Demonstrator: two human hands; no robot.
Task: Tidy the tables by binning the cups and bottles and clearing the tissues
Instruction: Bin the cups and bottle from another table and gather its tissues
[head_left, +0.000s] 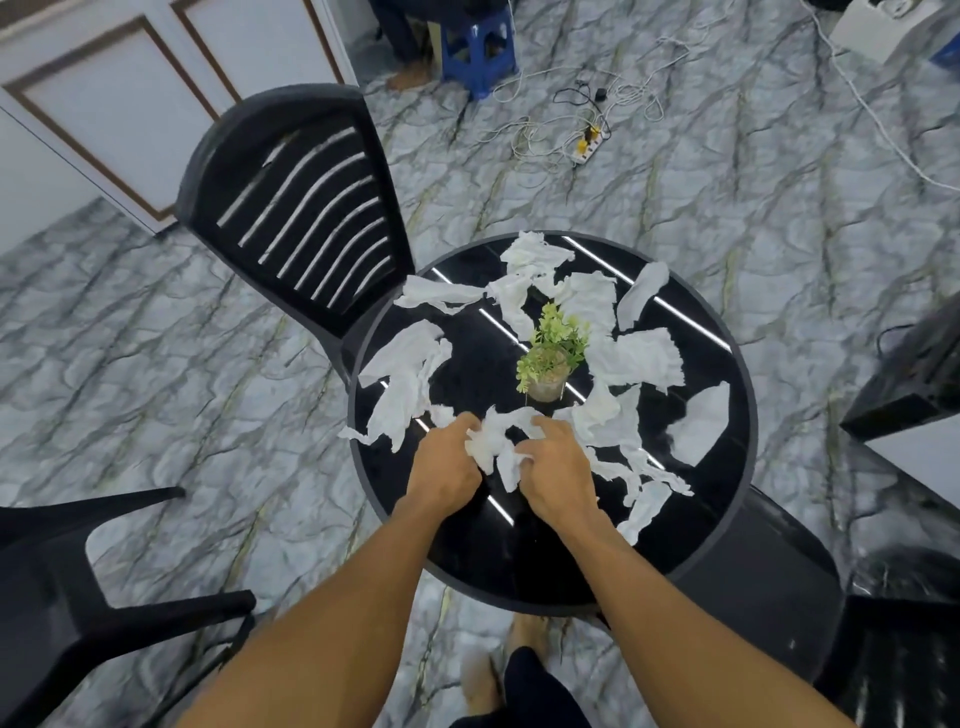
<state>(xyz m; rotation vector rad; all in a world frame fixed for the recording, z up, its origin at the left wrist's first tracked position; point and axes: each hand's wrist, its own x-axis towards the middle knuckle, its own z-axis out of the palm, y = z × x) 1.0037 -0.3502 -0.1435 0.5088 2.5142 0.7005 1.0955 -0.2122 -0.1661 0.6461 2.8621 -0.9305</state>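
While curled, both hands' fingers (540, 431) grip a crumpled tissue (493, 441).

Even indoor light, strip glare on table (727, 467), blurred, bowed edges

- The left hand (444, 467) and the right hand (558, 470) are both bare, with the knuckles and backs showing.
- The left forearm (332, 623) and the right forearm (675, 623) are uncovered from the wrist to the lower edge of the view.
- A dark garment (535, 691), black or deep navy, plain and smooth, covers one leg at the bottom centre.
- Two bare feet (480, 680) show beside it, blurred.
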